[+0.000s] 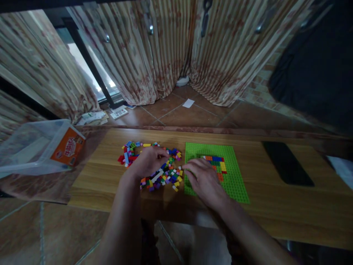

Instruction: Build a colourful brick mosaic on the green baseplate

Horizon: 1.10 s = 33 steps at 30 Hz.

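A loose pile of small toy building bricks (168, 176) in many colours lies left of the green baseplate (237, 184). Over the pile is my left hand (149, 160), its fingers bent and drawn together at the tips; whatever they pinch is hidden. My right hand (204, 178) reaches across the baseplate's left part, thumb and forefinger close together by the pile's right edge. Anything between those fingertips is too small to make out. Joined bricks (220, 163) in orange, blue, green, yellow and red sit on the baseplate, partly covered by my right hand.
The wooden table (261, 209) carries a dark flat tablet-like slab (288, 163) at the right. Left of the table stands a clear plastic bin (35, 143) with an orange label. Striped curtains (132, 51) hang behind, with papers (93, 117) on the floor beneath.
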Each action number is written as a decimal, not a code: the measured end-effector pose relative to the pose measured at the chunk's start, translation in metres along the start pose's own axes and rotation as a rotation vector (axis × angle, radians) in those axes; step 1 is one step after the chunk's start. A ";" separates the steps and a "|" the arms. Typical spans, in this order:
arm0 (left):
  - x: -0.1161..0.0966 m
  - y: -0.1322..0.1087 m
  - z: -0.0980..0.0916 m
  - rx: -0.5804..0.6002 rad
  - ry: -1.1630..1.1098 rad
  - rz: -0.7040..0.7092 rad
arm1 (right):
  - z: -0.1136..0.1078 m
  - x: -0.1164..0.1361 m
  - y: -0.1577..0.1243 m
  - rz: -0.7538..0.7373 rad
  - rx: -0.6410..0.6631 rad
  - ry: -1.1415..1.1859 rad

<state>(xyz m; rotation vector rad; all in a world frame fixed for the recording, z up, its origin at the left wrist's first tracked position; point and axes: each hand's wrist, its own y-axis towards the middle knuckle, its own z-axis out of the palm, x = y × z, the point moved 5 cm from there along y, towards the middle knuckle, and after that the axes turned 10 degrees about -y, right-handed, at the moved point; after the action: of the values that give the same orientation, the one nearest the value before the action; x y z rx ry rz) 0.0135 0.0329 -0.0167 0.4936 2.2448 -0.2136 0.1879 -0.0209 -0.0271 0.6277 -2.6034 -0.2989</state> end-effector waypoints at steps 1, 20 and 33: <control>0.001 -0.001 -0.001 0.001 0.016 -0.009 | 0.006 0.001 0.001 0.005 0.047 -0.042; -0.001 -0.007 -0.014 -0.075 -0.078 -0.023 | 0.021 0.006 0.005 0.050 0.173 -0.231; -0.030 0.010 0.036 0.114 -0.439 -0.010 | -0.001 -0.014 0.003 0.331 -0.079 0.451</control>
<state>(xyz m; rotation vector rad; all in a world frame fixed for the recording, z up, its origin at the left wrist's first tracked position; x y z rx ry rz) 0.0601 0.0221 -0.0183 0.4458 1.8131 -0.4148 0.1988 -0.0113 -0.0301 0.1976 -2.1977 -0.1336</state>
